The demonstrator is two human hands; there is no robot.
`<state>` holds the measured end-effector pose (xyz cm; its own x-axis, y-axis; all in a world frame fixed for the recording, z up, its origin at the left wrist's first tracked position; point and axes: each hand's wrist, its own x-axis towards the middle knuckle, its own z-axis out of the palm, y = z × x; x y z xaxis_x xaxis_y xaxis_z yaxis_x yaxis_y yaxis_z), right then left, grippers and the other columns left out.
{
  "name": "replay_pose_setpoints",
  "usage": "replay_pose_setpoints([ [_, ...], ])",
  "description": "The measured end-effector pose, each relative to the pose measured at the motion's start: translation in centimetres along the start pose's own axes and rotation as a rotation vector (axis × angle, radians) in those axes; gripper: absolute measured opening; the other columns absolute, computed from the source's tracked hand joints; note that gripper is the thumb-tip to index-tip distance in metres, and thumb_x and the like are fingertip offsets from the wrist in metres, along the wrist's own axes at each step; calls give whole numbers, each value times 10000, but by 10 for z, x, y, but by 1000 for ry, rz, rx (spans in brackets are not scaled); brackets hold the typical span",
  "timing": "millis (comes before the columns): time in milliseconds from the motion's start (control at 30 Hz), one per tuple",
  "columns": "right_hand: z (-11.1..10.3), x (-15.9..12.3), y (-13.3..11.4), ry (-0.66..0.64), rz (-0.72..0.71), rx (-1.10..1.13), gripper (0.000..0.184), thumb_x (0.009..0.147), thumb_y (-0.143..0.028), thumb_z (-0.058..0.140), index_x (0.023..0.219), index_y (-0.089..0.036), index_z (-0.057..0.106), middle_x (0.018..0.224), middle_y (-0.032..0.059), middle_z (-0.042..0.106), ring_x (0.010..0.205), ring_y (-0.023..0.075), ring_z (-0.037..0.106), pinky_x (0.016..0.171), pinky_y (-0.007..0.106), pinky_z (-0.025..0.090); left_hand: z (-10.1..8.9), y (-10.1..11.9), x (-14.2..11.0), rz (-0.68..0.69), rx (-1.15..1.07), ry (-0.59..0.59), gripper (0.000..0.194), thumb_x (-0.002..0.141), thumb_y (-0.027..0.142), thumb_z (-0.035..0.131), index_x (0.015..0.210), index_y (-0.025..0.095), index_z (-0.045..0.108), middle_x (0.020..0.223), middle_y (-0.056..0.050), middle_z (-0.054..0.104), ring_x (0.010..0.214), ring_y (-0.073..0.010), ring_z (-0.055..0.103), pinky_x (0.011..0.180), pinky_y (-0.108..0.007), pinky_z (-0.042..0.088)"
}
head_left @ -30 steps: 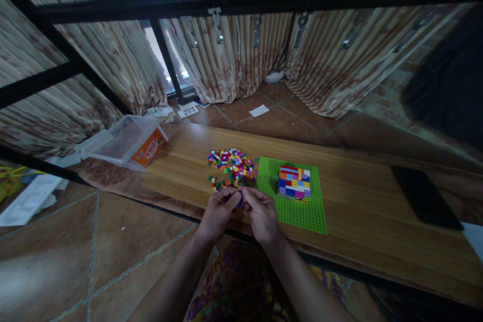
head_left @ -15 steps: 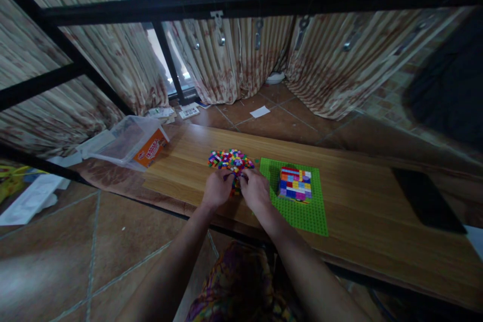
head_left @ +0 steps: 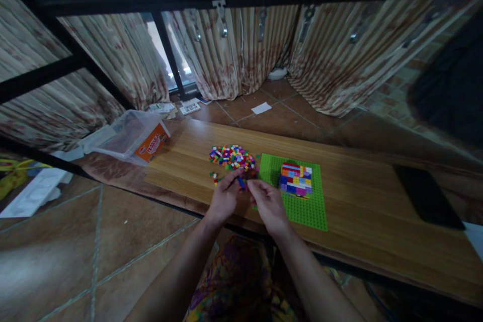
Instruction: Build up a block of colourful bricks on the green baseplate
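Observation:
My left hand (head_left: 225, 197) is closed, with a small blue toy brick (head_left: 240, 181) at its fingertips. Close by on the right, my right hand (head_left: 268, 204) has its fingers pinched together near that brick; what they hold, if anything, is hidden. Just beyond both hands lies a pile of small mixed-colour bricks (head_left: 232, 155). A few loose bricks (head_left: 215, 178) sit left of my left hand. Beside my right hand is a green studded baseplate (head_left: 302, 216), bearing a block built of many-coloured bricks (head_left: 296, 179).
The wooden tabletop (head_left: 362, 201) is long and narrow. A clear plastic box (head_left: 126, 136) with an orange label stands at its left end, and a flat black object (head_left: 428, 196) lies at the right. A black metal bar (head_left: 241, 1) crosses in front of striped curtains (head_left: 222, 65).
Both hands have drawn back from the pile towards me, and a gap has opened between them. The blue brick now shows at the left fingertips. The view has shifted slightly.

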<state>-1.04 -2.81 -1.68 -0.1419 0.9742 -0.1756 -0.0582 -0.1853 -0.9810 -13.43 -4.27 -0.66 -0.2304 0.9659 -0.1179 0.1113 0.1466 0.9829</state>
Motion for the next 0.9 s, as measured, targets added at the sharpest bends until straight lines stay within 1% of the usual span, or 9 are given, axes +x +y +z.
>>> replay_pose_setpoints([
  [67,2,-2,0,-17,-29,31,340,752,-498,664,893,-189,696,793,26,702,674,152,601,569,246,430,3,4,-6,53,43,-29,400,840,202,460,1218,180,587,1181,-75,640,1045,-187,601,901,-316,489],
  [133,2,-3,0,-19,-65,46,303,730,-454,693,894,-200,705,852,27,714,759,168,622,647,269,459,3,7,-10,148,134,-52,387,832,181,488,1205,192,590,1227,-84,612,1128,-204,564,989,-354,448],
  [233,0,-4,-1,-8,-65,78,257,706,-422,716,848,-207,720,809,11,710,724,156,608,655,275,459,1,11,-14,250,227,-58,402,816,172,543,1216,198,578,1240,-100,594,1166,-219,542,1027,-378,421],
  [300,-1,-5,-3,22,-21,120,267,673,-425,738,823,-204,725,722,-4,688,621,130,561,576,255,430,0,12,-15,213,184,-29,401,803,201,589,1203,184,576,1171,-105,622,1070,-214,592,950,-357,473],
  [367,-2,-7,-6,50,19,156,281,637,-429,761,795,-199,730,634,-19,651,536,102,491,509,236,384,-2,12,-16,135,101,-11,329,779,252,640,1095,161,619,1023,-84,664,919,-191,632,833,-310,510],
  [433,-3,-9,-8,45,43,177,278,610,-427,778,761,-197,736,589,-27,626,508,87,452,488,228,364,-4,13,-18,65,24,-45,228,766,300,663,932,144,651,849,-47,669,776,-157,624,724,-263,506],
  [533,-3,-10,-8,-3,83,256,261,581,-403,807,726,-196,742,582,-25,624,519,84,461,500,228,377,-7,17,-22,4,-59,-115,212,761,339,670,808,133,647,709,-15,639,654,-121,582,623,-222,471],
  [733,-3,-11,-2,-74,296,542,220,551,-313,850,686,-194,723,598,-26,635,530,78,504,518,221,406,-10,24,-24,-103,-173,-154,226,724,337,705,795,132,644,697,-10,645,627,-113,587,616,-224,477],
  [900,-2,-8,1,-53,333,562,278,538,-332,859,728,-191,713,662,-28,655,562,68,536,534,196,437,-8,8,-18,-151,-249,-100,208,739,334,675,812,147,619,706,3,639,647,-119,605,648,-244,501],
])
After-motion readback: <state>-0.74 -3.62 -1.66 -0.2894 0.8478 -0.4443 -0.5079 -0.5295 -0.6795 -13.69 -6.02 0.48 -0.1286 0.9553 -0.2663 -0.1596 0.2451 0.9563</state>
